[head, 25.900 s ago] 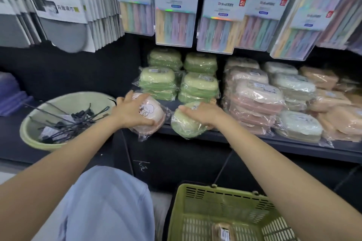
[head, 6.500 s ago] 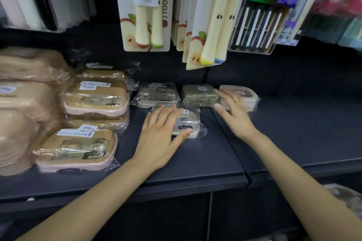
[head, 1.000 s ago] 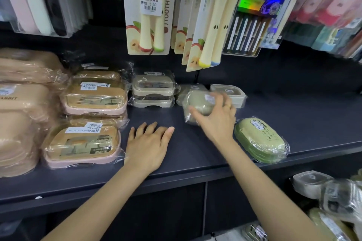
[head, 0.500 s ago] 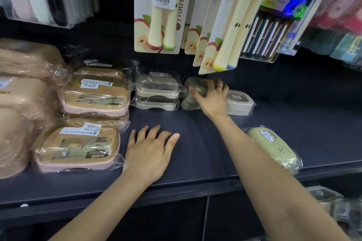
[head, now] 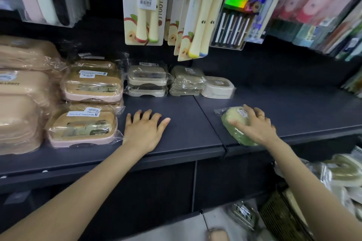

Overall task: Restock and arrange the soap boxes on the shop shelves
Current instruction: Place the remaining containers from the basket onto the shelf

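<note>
Half a second ago the right hand was reaching to the back of the shelf at the small wrapped boxes; it has since come forward and now grasps the green soap box near the front edge, fingers curled over its top. That box lies tilted in its clear wrap just right of the seam between the two shelf boards, in about the same spot as before. The left hand has not moved: it lies flat and relaxed on the left board, palm down, fingers spread, holding nothing, just beside the front tan box. The shelf is dark blue-grey. Tan and pink boxes are stacked along its left end, and two short stacks of grey boxes and olive boxes sit against the back wall with a single pale box touching them on the right. Toothbrush packs hang above the back row. The right board is bare from the green box to its far right end, and the strip between the hands is open too.
</note>
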